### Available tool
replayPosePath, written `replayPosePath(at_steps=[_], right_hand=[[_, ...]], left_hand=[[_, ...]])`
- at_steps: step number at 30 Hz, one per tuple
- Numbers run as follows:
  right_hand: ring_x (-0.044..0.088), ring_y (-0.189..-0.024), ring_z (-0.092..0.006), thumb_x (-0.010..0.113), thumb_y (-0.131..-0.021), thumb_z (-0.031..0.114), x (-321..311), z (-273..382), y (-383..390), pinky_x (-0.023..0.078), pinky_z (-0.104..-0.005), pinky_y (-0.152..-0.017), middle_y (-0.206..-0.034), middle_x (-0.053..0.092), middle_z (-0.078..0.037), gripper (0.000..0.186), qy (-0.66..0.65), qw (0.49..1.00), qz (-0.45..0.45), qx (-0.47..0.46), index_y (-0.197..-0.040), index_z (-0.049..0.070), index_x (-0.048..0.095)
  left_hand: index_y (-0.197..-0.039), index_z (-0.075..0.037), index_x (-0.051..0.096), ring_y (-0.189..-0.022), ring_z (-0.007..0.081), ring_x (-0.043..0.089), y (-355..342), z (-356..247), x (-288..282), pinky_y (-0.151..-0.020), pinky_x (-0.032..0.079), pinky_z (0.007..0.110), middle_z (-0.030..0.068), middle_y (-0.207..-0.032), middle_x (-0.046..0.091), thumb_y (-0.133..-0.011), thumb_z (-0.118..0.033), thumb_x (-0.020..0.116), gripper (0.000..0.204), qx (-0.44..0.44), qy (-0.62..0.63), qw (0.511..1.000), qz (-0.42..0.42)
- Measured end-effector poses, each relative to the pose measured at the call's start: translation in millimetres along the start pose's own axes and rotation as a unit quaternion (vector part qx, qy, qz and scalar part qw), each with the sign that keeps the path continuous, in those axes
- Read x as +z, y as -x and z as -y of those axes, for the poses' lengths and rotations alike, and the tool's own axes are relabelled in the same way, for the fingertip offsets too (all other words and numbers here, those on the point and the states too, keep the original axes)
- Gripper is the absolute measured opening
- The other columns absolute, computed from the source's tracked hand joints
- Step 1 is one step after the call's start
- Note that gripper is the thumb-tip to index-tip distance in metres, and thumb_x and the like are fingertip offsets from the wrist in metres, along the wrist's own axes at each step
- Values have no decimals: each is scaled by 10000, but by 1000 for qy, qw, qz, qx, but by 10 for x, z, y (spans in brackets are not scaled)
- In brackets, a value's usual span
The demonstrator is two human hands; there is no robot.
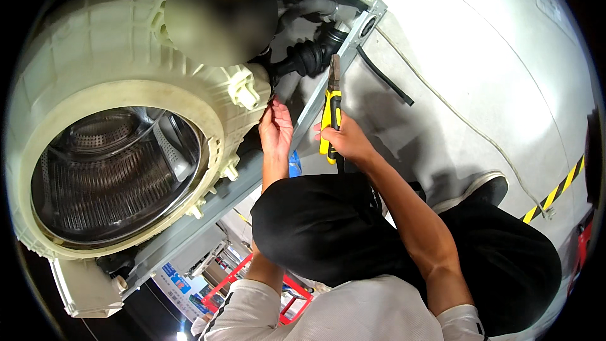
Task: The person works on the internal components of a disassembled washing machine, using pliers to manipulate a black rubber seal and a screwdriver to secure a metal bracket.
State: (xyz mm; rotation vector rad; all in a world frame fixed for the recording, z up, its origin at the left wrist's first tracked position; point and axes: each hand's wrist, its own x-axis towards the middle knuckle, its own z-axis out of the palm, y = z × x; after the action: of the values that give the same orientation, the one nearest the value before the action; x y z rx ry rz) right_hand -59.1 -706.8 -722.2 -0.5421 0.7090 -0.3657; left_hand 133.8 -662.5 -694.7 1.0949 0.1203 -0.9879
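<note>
My right hand [346, 139] is wrapped round the yellow and black handles of a pair of pliers [334, 98], whose metal jaws point up beside the grey metal frame edge. My left hand [276, 129] reaches in, palm up, between the cream plastic tub [136, 91] and the frame, its fingers curled close together below a black ribbed hose [306, 58]. What those fingertips touch is too dark and small to make out. Inside the tub's round opening shows a perforated metal drum [113, 170].
A grey metal frame rail [319, 98] runs diagonally between my hands. On the pale floor lie a short black tube [385, 77] and a long grey hose [464, 117]. Yellow and black tape [562, 189] is at the right. A red metal stand [230, 278] is below.
</note>
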Motion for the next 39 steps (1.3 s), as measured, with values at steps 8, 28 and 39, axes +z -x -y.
replayPosePath(at_steps=[8, 28, 39], right_hand=[[606, -875, -187, 502, -816, 93, -102, -3, 27, 508, -331, -730, -1014, 576, -115, 308, -4, 998, 48, -32, -1101, 3, 431], [605, -890, -176, 496, -802, 56, -200, 136, 215, 475, -317, -795, -1012, 593, -93, 323, 144, 987, 55, 52, -1115, -1, 438], [591, -733, -258, 576, -720, 144, -590, 829, 820, 463, -369, -657, -778, 603, -139, 322, 309, 942, 44, 122, -996, -11, 522]], left_hand=[[-1050, -17, 569, -934, 170, 625, 23, 87, 101, -836, 522, 320, 91, -1017, 640, -918, -77, 493, 164, 4, 3, 1000, -3], [-1077, -14, 556, -946, 171, 613, 79, 23, 133, -821, 509, 323, 95, -1037, 632, -906, -71, 506, 187, -50, 70, 996, -16], [-1120, -7, 534, -897, 191, 617, 1141, -147, 564, -787, 515, 293, 124, -1062, 610, -924, -235, 531, 300, -147, -303, 940, -50]])
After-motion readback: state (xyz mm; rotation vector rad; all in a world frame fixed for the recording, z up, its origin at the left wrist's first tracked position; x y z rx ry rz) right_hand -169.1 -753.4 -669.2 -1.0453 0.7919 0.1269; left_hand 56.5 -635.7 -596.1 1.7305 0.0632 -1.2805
